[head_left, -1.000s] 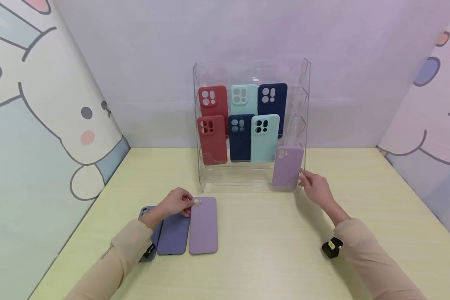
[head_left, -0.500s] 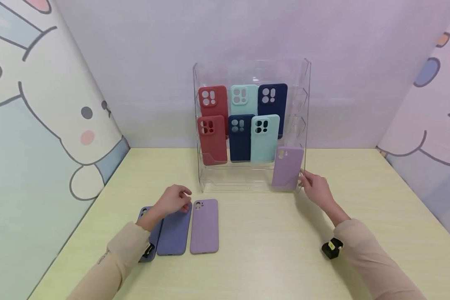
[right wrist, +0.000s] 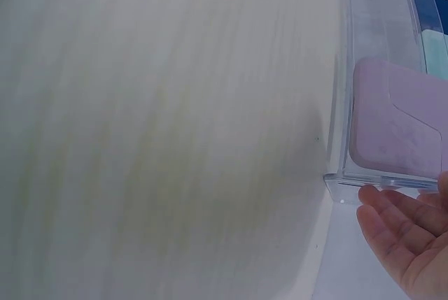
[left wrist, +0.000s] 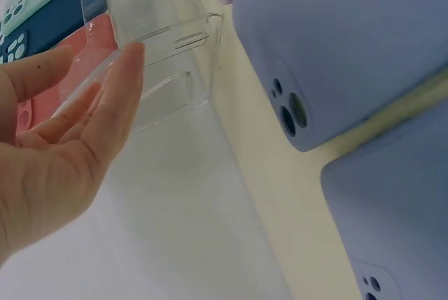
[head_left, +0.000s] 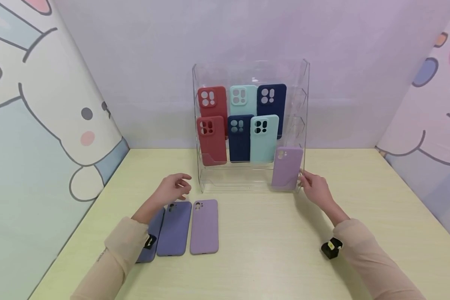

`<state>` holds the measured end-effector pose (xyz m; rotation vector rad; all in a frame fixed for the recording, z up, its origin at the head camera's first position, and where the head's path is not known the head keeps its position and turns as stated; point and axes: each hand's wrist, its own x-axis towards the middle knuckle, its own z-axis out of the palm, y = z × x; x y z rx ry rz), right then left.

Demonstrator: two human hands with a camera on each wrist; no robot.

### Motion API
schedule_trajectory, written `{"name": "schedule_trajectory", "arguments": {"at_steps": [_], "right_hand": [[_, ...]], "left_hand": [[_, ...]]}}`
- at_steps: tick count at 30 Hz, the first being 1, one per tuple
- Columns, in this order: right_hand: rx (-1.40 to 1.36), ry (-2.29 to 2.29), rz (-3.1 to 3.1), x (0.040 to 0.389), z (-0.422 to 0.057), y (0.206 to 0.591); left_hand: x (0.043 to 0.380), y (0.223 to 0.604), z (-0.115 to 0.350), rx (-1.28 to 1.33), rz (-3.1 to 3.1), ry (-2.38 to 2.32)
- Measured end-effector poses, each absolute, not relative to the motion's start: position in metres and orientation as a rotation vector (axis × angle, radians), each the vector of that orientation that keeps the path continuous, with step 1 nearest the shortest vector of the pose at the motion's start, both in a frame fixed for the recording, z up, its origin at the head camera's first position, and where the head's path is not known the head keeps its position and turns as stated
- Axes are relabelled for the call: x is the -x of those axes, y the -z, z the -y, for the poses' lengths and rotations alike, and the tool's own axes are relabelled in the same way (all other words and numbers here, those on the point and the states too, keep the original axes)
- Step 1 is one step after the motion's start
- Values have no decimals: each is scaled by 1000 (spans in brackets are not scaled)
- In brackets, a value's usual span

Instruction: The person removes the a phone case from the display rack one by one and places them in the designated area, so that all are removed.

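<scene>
My left hand (head_left: 171, 188) hovers with loosely bent fingers beside the lower left of the clear acrylic display rack (head_left: 228, 185); nothing is in its grasp. Just below it on the table lie a slate-blue phone case (head_left: 174, 233) and a lilac phone case (head_left: 204, 227). Another slate-blue case (head_left: 150, 246) is partly hidden under the left forearm. At the rack's lower right side, my right hand (head_left: 316, 189) rests its fingertips against the clear side panel, close to a lilac phone case (right wrist: 392, 118) standing in the bottom tier.
Upper tiers of the rack hold red cases (head_left: 213, 143), dark navy cases (head_left: 275, 93) and mint cases (head_left: 265, 146). A pale wall backs the wood-look table (head_left: 262, 250), and cartoon-printed panels (head_left: 78, 137) flank it.
My left hand has let go of the lilac case on the table and moved up toward the rack, uncovering the top of the slate-blue case. My right hand stays at the rack's side.
</scene>
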<state>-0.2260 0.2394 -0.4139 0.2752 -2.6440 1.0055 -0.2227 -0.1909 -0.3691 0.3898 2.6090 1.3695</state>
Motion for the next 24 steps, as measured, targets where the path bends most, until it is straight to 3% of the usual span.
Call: {"name": "schedule_trajectory", "arguments": {"at_steps": [11,24], "right_hand": [[-272,-1013,2648,227,-240,415],[-250,-1024,2679,225,-240,412]], "left_hand": [[243,363,186,-485,-2651,-1444],[265,361,172,-392,-2598,-1633]]}}
